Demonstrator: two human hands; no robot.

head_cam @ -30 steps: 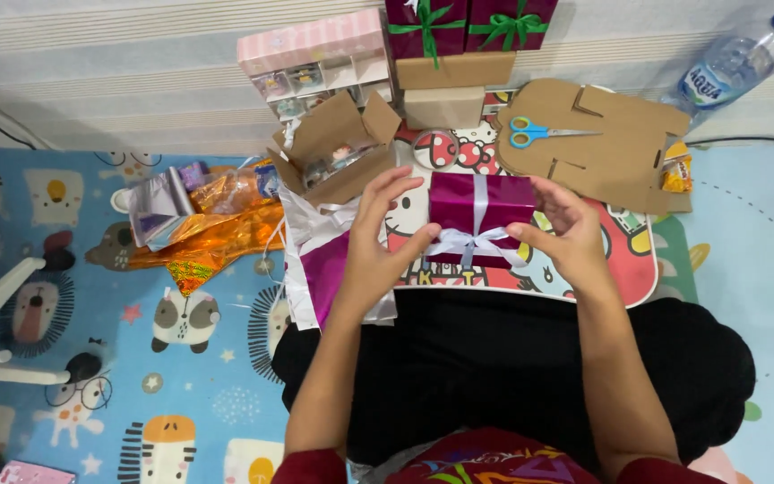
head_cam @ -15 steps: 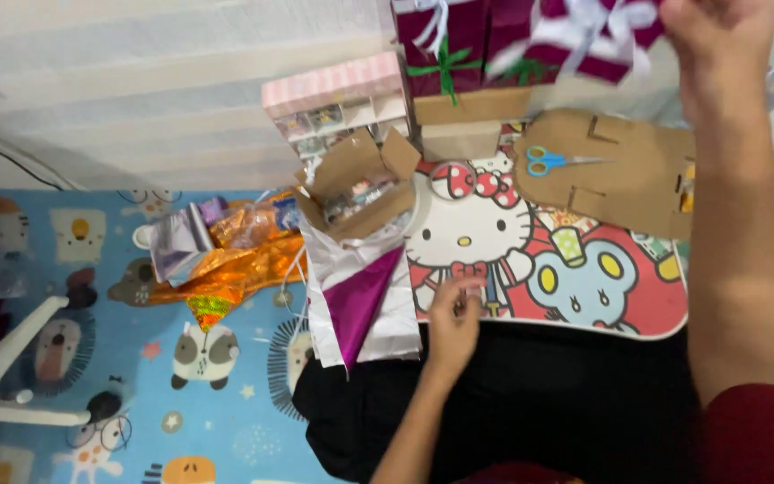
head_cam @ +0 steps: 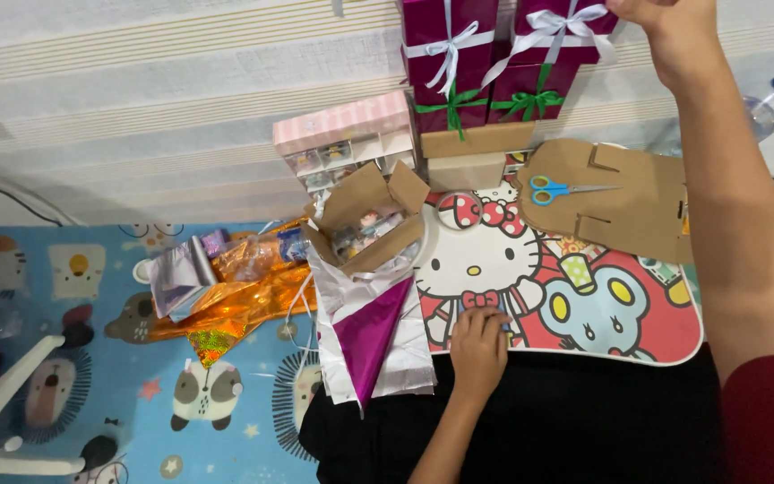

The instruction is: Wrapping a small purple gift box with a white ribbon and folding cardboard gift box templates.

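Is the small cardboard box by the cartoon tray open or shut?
Open. The cardboard box has its flaps spread outward, and small items show inside it.

Both forearms are bare. The right arm [head_cam: 745,260] wears a dark red fabric sleeve ending above the elbow. Plain black cloth [head_cam: 566,421] covers the lap. No rings or watch show on the left hand [head_cam: 479,351].
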